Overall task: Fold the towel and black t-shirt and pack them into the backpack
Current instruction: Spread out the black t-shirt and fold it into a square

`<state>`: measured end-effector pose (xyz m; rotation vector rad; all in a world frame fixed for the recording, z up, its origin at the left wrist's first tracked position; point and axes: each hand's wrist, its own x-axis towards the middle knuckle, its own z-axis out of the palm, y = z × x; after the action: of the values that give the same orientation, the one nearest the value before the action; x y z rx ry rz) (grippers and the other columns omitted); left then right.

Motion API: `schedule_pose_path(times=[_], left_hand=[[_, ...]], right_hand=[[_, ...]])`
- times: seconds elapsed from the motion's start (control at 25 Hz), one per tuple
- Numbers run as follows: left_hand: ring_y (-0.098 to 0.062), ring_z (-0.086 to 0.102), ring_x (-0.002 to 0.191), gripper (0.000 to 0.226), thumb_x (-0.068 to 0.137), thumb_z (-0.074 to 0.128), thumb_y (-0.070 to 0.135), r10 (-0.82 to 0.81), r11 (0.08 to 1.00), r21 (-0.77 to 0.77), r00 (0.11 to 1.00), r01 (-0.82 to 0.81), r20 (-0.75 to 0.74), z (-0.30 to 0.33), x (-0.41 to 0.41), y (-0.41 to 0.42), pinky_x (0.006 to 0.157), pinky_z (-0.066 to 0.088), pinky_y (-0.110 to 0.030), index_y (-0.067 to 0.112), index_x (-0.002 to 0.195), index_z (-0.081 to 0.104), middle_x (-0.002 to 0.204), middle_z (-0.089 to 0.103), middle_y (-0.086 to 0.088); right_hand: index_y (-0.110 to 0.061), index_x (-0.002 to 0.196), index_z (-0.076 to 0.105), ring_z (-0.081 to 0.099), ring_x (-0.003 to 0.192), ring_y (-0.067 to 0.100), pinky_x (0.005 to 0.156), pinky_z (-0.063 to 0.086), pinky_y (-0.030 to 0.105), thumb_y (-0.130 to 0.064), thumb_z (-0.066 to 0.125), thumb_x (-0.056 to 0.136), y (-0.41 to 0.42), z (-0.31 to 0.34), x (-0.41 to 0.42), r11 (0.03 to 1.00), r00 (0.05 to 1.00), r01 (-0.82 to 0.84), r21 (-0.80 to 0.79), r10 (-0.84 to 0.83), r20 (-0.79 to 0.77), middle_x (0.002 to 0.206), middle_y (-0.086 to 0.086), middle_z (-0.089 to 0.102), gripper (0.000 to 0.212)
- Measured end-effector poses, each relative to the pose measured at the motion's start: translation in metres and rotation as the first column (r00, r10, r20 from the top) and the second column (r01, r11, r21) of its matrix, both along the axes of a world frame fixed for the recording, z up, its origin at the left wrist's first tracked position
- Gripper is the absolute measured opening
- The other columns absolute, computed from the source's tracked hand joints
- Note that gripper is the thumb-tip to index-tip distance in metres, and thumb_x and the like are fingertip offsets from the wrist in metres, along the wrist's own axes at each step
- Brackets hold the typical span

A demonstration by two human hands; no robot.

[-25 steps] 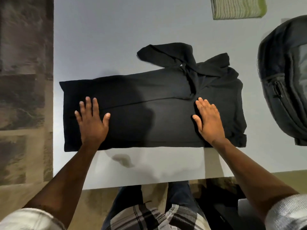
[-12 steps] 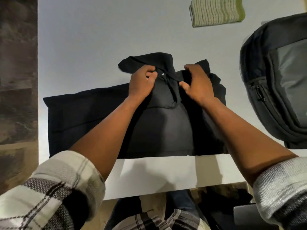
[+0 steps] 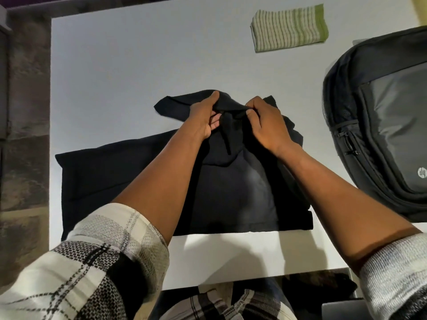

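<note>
The towel (image 3: 290, 27) looks done: it lies as a neat folded oblong at the far side of the counter (image 3: 129, 70), well apart from everything else, a pale ribbed cloth with thin green stripes and a solid green band along its right edge. The t-shirt (image 3: 111, 179) is only partway there. Its body lies flat as a long black slab across the near half of the counter, soft matte knit with a clean straight near edge, but its far right part is bunched and creased where a sleeve sticks out. Both hands work there: the left hand (image 3: 203, 118) and the right hand (image 3: 268, 123) each pinch a ridge of the black cloth between thumb and fingers, close together, lifting it slightly off the body. The backpack (image 3: 381, 125) lies at the right edge of the counter, dark smooth fabric with a grey front panel and zipped pocket; whether its main opening is unzipped cannot be told. By my reading, the remaining shirt folds and all the packing are left.
</note>
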<state>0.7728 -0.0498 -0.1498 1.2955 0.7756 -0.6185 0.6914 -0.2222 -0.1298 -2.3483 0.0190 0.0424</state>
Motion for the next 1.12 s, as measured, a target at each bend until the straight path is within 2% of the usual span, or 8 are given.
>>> schedule_pose_path(times=[0.12,0.24,0.44,0.56,0.8,0.88,0.96,1.12], left_hand=[[-0.015,0.060,0.060,0.067,0.084,0.080,0.016,0.232,0.967,-0.125,0.971,-0.223,0.063,0.011,0.010,-0.005,0.060,0.058,-0.029,0.007,0.141,0.047,0.089,0.066,-0.008],[-0.011,0.050,0.047,0.084,0.084,0.074,0.002,0.376,0.925,-0.125,0.907,-0.358,0.188,0.030,0.018,0.002,0.054,0.051,-0.026,0.017,0.154,0.029,0.071,0.058,-0.007],[-0.005,0.040,0.040,0.068,0.090,0.061,-0.006,0.483,0.876,-0.146,0.830,-0.460,0.280,0.057,0.012,0.052,0.039,0.034,-0.018,0.010,0.150,0.034,0.057,0.063,0.005],[-0.004,0.048,0.048,0.034,0.089,0.071,0.008,0.447,0.894,-0.151,0.860,-0.422,0.244,0.051,-0.008,0.095,0.046,0.039,-0.018,0.011,0.122,0.059,0.070,0.067,0.006],[-0.012,0.053,0.057,0.005,0.090,0.066,0.017,0.148,0.972,0.160,0.976,-0.174,0.157,0.018,-0.036,0.091,0.054,0.047,-0.026,0.013,0.089,0.063,0.085,0.061,-0.005],[-0.018,0.053,0.066,0.023,0.080,0.073,0.024,0.049,0.951,0.291,0.981,-0.104,0.189,0.011,-0.029,0.084,0.065,0.046,-0.031,0.006,0.089,0.061,0.089,0.063,-0.014],[-0.025,0.065,0.085,0.060,0.066,0.073,0.033,0.017,0.909,0.404,0.980,-0.098,0.199,0.003,-0.016,0.083,0.072,0.051,-0.031,0.001,0.115,0.058,0.113,0.065,-0.020],[-0.027,0.066,0.108,0.069,0.071,0.072,0.034,0.000,0.868,0.491,0.987,-0.079,0.159,0.003,0.015,0.089,0.086,0.057,-0.032,0.010,0.130,0.046,0.126,0.061,-0.013]], right_hand=[[-0.020,0.101,0.056,0.058,0.079,0.019,0.072,0.050,0.044,-0.030,0.041,0.101,-0.004,0.005,-0.014,0.998,0.998,-0.057,-0.005,0.057,0.029,0.087,-0.005,0.064,0.018],[-0.024,0.104,0.058,0.059,0.078,0.017,0.069,0.051,0.041,-0.030,0.044,0.101,-0.007,0.003,-0.032,0.996,0.998,-0.053,-0.076,0.056,0.035,0.086,-0.009,0.065,0.015],[-0.028,0.107,0.061,0.064,0.082,0.019,0.068,0.052,0.037,-0.030,0.049,0.100,-0.001,-0.004,-0.065,0.980,0.998,-0.019,-0.198,0.032,0.063,0.093,-0.008,0.069,0.014],[-0.026,0.112,0.062,0.064,0.089,0.021,0.070,0.052,0.037,-0.028,0.051,0.099,0.001,-0.014,-0.082,0.962,0.992,-0.108,-0.252,0.120,0.030,0.100,-0.006,0.068,0.017],[-0.022,0.121,0.062,0.060,0.099,0.021,0.077,0.052,0.038,-0.039,0.054,0.098,0.012,-0.023,-0.091,0.944,0.988,-0.144,-0.297,0.120,-0.099,0.109,-0.003,0.062,0.030],[-0.022,0.121,0.061,0.061,0.100,0.020,0.077,0.052,0.037,-0.038,0.055,0.098,0.016,-0.021,-0.091,0.946,0.991,-0.127,-0.300,0.108,-0.080,0.113,-0.004,0.061,0.029],[-0.021,0.118,0.061,0.059,0.100,0.016,0.076,0.049,0.035,-0.038,0.056,0.098,0.018,-0.017,-0.090,0.967,1.000,-0.028,-0.255,0.024,-0.021,0.117,-0.004,0.058,0.027],[-0.017,0.113,0.060,0.056,0.099,0.015,0.079,0.041,0.029,-0.031,0.056,0.097,0.008,-0.013,-0.075,0.914,0.918,0.397,-0.083,-0.397,0.021,0.116,0.000,0.057,0.021]])
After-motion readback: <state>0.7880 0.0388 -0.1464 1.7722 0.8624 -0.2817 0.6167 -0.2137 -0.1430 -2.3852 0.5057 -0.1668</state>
